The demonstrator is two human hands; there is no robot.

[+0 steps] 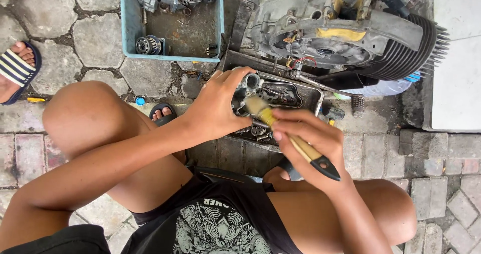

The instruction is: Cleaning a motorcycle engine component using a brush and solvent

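Observation:
My left hand (216, 103) grips a small grey metal part (250, 81) and holds it over a dark metal tray (315, 97) on the paving. My right hand (310, 143) holds a paintbrush (295, 141) with a yellow wooden handle and black end, its bristles touching the metal part. Several small greasy parts lie in the tray under the hands. I am squatting, with my bare knees to either side.
A grey engine block (340, 33) with cooling fins lies beyond the tray. A light-blue plastic bin (129, 28) holding several metal parts stands at the upper left. Another person's foot in a striped sandal (15, 71) is at the left edge. A white slab (458, 58) is at the right.

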